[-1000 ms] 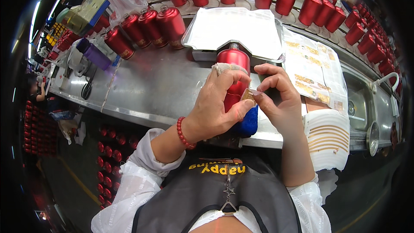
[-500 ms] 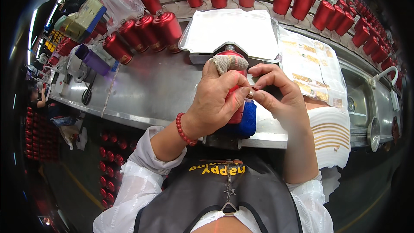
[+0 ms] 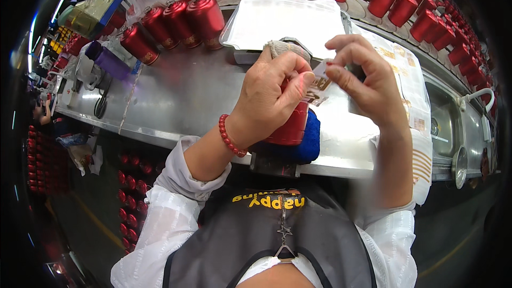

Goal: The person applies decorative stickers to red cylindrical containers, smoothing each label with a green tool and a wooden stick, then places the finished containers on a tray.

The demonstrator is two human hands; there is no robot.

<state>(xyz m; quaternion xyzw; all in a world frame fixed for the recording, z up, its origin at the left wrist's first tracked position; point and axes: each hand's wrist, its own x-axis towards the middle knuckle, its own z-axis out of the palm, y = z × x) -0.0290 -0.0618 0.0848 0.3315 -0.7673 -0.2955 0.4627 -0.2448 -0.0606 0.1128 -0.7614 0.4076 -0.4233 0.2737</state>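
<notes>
Since the earlier frame, my right hand (image 3: 369, 80) has been moving up and outward, exposing a gold-printed label (image 3: 319, 82). On the left, four red bottles (image 3: 206, 20) are already showing gold trim. My left hand (image 3: 272, 98) is pinching the label, wrist angling inward, over another red bottle (image 3: 290, 128), where it isn't lying flat; my right is apparently gripping the far end, fingers curling.

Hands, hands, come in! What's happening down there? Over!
Left hand, right hand: gold-patterned strip between them. Red bottle beneath, against blue cloth. In the way: left hand, covering part of the bottle.
</notes>
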